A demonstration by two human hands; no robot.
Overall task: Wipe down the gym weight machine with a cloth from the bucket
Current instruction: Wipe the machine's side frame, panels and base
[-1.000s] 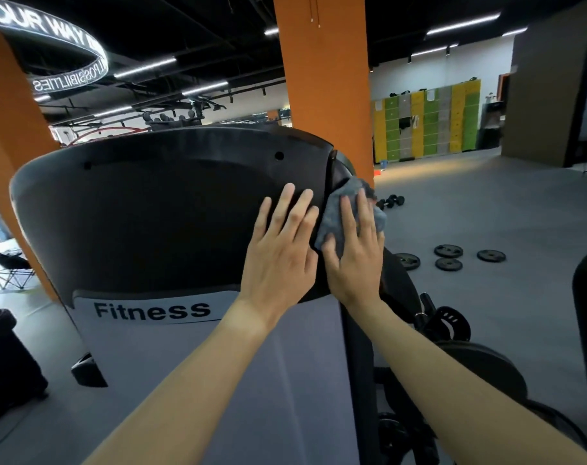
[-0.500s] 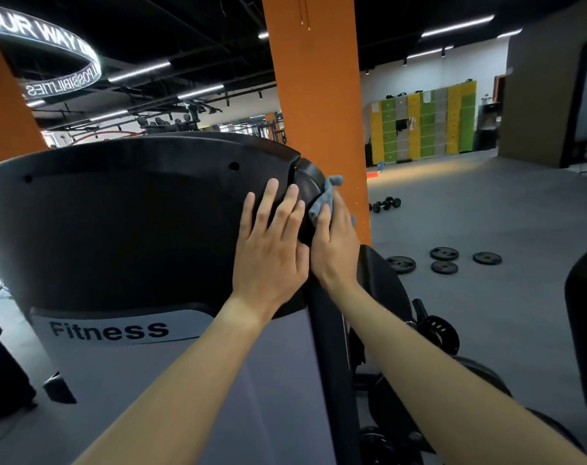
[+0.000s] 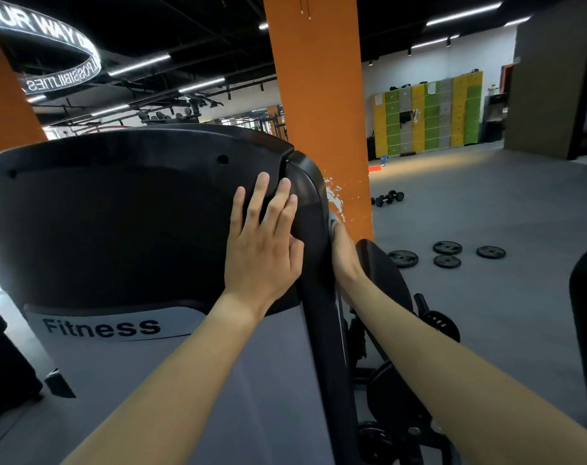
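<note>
The left grip (image 3: pixel 262 243) lies released, fingers flat on the black weight machine (image 3: pixel 117 213). Just right of it, behind the machine's rounded edge, the right grip (image 3: pixel 345 255) meets a grey cloth (image 3: pixel 332 223) (fingers hidden, so clenched or not cannot be told). Weight plates (image 3: pixel 447 247) lie farther right.
</note>
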